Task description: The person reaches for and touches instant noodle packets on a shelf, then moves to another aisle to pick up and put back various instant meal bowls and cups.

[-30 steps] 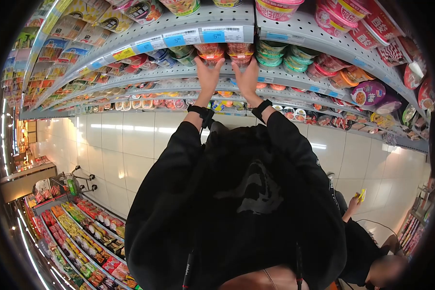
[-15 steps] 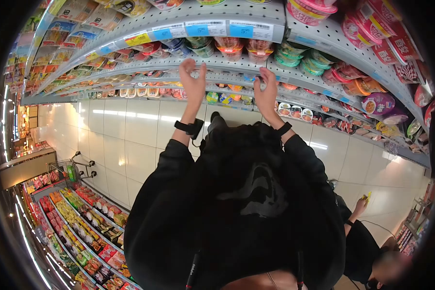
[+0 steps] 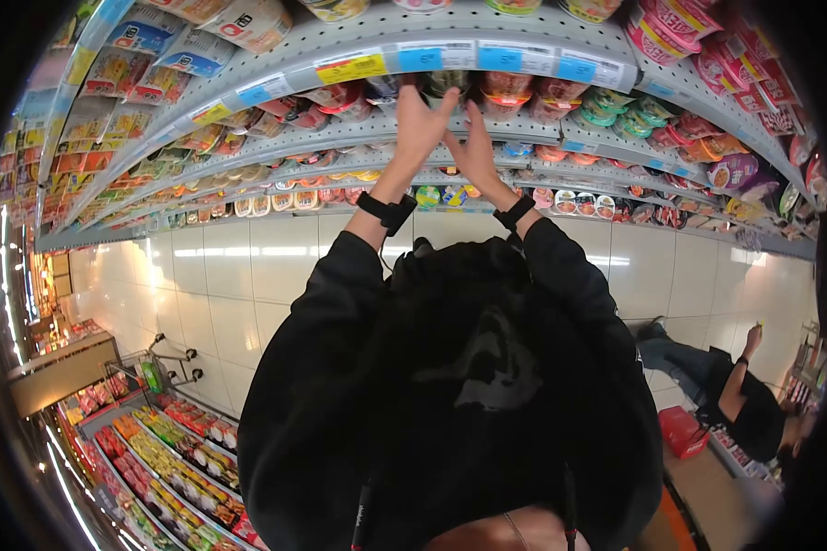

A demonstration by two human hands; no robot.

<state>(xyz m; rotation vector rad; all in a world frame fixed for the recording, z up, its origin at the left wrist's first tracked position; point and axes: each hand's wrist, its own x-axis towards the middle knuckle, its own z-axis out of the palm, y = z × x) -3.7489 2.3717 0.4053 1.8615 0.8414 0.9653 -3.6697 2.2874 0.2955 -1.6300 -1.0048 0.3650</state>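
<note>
My left hand (image 3: 420, 126) reaches in beneath the upper shelf's price rail, its fingertips and thumb at a dark green instant noodle tub (image 3: 447, 87). Its thumb is spread from the fingers and overlaps the front of the tub. To the right, my right hand (image 3: 474, 154) points up at the same tub with fingers extended and thumb out to the side. The two hands nearly meet at the thumbs. A red-lidded tub (image 3: 506, 92) stands just right of the green one. The shelf above hides the upper part of the green tub.
The upper shelf's price rail (image 3: 420, 59) juts out over the hands. Lower shelves hold rows of tubs. Pink noodle tubs (image 3: 666, 32) stand at upper right. Behind me are a snack display (image 3: 170, 459), a shopping cart (image 3: 156, 367) and a person (image 3: 749, 404) near a red basket (image 3: 683, 432).
Both hands have moved forward and closer together, from apart in front of the shelf to the green tub. The view has shifted, and more of the person at the right now shows.
</note>
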